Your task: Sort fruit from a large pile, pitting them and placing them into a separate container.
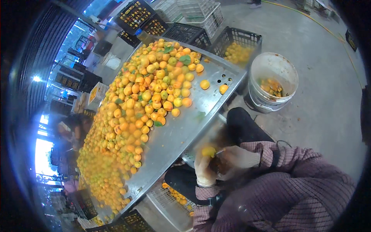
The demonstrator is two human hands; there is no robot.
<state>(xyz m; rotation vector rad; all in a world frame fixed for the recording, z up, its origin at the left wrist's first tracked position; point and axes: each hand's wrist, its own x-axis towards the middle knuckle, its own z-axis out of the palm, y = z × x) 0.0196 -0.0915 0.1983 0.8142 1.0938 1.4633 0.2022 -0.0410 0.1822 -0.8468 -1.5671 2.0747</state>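
Note:
My left hand (203,169), in a pale work glove, holds a yellow-orange apricot (208,151) at its fingertips, above my lap. Close against it is my right hand (239,156), gloved too, gripping a thin metal tool (220,151) that points at the fruit. The tool's kind is too blurred to tell. Something dark and brownish (216,165) shows between the hands, also unclear. In front of my knees a metal sorting table (166,136) bears a large heap of apricots (139,101) with some green leaves among them.
Right of the table stands a white bucket (274,62) with fruit scraps, beside a black crate (242,32) of apricots. A white crate (162,204) with fruit pieces is under the near edge. Stacked crates (197,13) rise behind. A blurred person (72,130) is across the table.

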